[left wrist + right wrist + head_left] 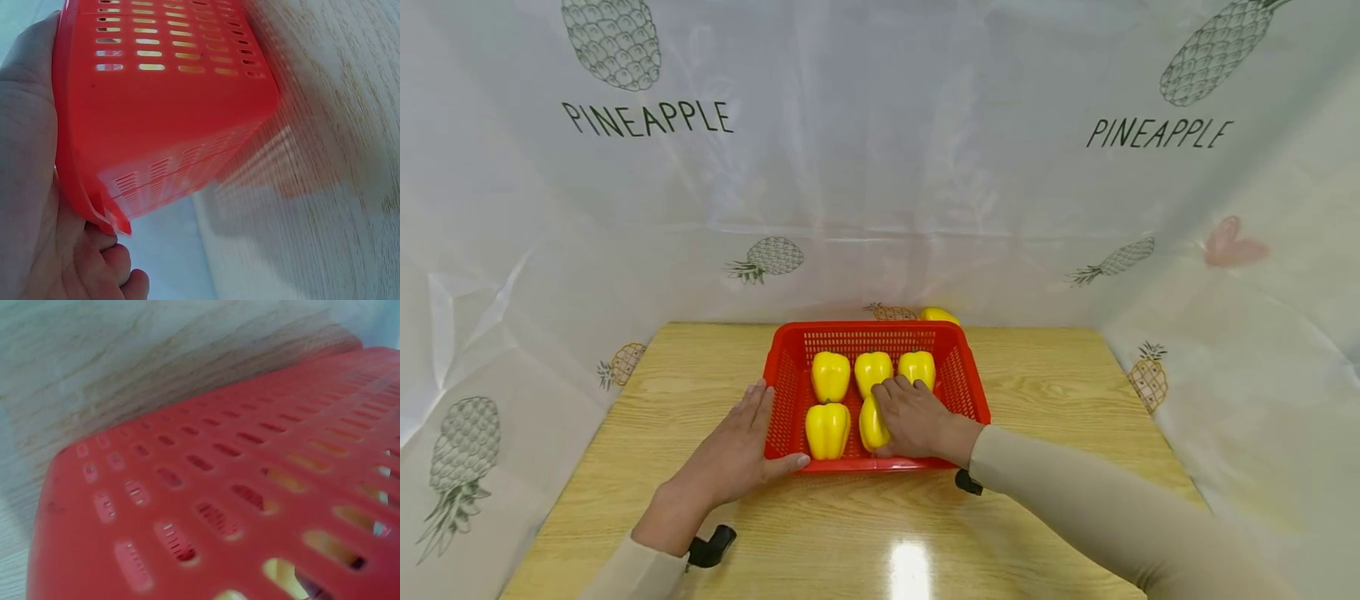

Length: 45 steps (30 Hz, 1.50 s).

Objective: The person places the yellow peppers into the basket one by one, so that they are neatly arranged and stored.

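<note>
A red plastic basket [781, 367] with slotted walls holds several yellow bell peppers, among them an upright one [828, 432] at the front left. My left hand [730, 454] holds the basket's front-left corner, thumb over the front rim and fingers along the left side. In the left wrist view, bent fingertips [115, 262] show beside the rim. Reaching over the front rim, my right hand [917, 421] grips a yellow bell pepper [872, 425] in the front row; the hand covers part of it. Only the slotted basket wall [206, 481] and bits of yellow fill the right wrist view.
Another yellow pepper [939, 315] lies behind the basket at the back edge of the wooden table [1045, 383]. White sheeting [880, 167] printed with pineapples surrounds the table at the back and sides. Black straps [713, 546] sit at both wrists.
</note>
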Available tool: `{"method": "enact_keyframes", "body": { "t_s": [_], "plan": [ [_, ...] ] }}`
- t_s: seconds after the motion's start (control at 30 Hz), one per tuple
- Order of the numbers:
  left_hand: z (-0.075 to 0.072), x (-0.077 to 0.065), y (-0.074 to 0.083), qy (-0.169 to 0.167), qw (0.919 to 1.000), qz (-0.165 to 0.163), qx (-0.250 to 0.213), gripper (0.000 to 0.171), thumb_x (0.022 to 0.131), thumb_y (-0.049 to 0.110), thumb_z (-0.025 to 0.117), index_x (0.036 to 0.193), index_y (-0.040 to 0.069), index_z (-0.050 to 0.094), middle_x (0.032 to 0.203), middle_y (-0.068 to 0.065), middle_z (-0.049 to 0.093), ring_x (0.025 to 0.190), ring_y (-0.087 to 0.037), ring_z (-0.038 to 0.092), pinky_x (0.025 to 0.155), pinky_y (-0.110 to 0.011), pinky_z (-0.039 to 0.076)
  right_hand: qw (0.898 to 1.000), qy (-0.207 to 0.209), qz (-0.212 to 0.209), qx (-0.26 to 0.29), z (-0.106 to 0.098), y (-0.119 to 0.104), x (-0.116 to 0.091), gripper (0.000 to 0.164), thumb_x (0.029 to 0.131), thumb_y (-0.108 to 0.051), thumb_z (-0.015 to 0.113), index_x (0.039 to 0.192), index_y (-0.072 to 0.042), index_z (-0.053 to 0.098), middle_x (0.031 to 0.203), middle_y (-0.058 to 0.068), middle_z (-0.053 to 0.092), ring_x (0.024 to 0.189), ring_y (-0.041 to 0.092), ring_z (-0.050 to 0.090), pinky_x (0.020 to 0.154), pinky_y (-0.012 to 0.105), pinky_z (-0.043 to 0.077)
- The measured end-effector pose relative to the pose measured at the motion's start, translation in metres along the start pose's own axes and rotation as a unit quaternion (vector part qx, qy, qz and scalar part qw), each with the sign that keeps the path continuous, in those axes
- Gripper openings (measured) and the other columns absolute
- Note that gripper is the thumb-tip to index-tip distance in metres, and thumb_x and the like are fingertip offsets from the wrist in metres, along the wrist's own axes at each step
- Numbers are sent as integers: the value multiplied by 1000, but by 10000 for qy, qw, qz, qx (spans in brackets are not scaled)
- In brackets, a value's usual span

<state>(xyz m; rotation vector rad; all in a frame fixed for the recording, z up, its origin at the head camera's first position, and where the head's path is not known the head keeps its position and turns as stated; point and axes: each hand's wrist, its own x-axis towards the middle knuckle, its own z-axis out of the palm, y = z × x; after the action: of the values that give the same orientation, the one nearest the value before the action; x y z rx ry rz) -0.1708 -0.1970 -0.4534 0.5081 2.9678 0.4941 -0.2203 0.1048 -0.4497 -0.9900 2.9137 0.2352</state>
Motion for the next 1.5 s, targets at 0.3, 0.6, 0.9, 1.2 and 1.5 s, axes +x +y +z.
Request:
{"method": "enact_keyframes", "body": {
  "t_s": [0.3, 0.6, 0.9, 1.2, 1.5],
  "plan": [
    [0, 0, -1, 3, 10000, -20, -32, 129, 84, 86, 60, 164, -7, 22, 173, -30, 17, 159, -50, 19, 123, -65, 33, 9997, -227, -47, -32, 6, 3, 6, 92, 85, -78, 70, 143, -10, 48, 132, 8, 59, 116, 26, 53, 97, 43, 53],
    [1, 1, -1, 22, 10000, 1, 29, 129, 84, 86, 60, 164, -7, 22, 172, -30, 19, 159, -50, 21, 122, -64, 34, 9988, -427, -31, 241, 7, 8, 6, 107, 86, -86, 60, 157, -9, 42, 147, 10, 55, 131, 29, 51, 114, 51, 48],
    [0, 0, -1, 74, 10000, 56, 28, 128, 85, 85, 60, 164, -8, 22, 172, -30, 19, 159, -50, 21, 122, -64, 34, 9963, -548, -304, 590, 9, 10, 4, 93, 94, -79, 55, 157, -12, 46, 144, 8, 53, 131, 28, 49, 110, 46, 50],
    [1, 0, 0, 69, 10000, 32, 23, 128, 84, 85, 60, 164, -8, 23, 172, -31, 20, 158, -51, 23, 121, -65, 35, 9931, -726, -134, 913, 6, 12, 4, 85, 97, -65, 63, 160, -14, 42, 153, 8, 51, 143, 30, 46, 120, 52, 42],
    [1, 0, -1, 41, 10000, 5, -24, 128, 84, 86, 60, 165, -7, 22, 172, -29, 19, 159, -50, 21, 121, -64, 35, 9924, -551, -176, 1086, 8, 14, 4, 68, 103, -56, 57, 157, -14, 49, 152, 7, 53, 144, 30, 46, 119, 55, 41]
  ]
}}
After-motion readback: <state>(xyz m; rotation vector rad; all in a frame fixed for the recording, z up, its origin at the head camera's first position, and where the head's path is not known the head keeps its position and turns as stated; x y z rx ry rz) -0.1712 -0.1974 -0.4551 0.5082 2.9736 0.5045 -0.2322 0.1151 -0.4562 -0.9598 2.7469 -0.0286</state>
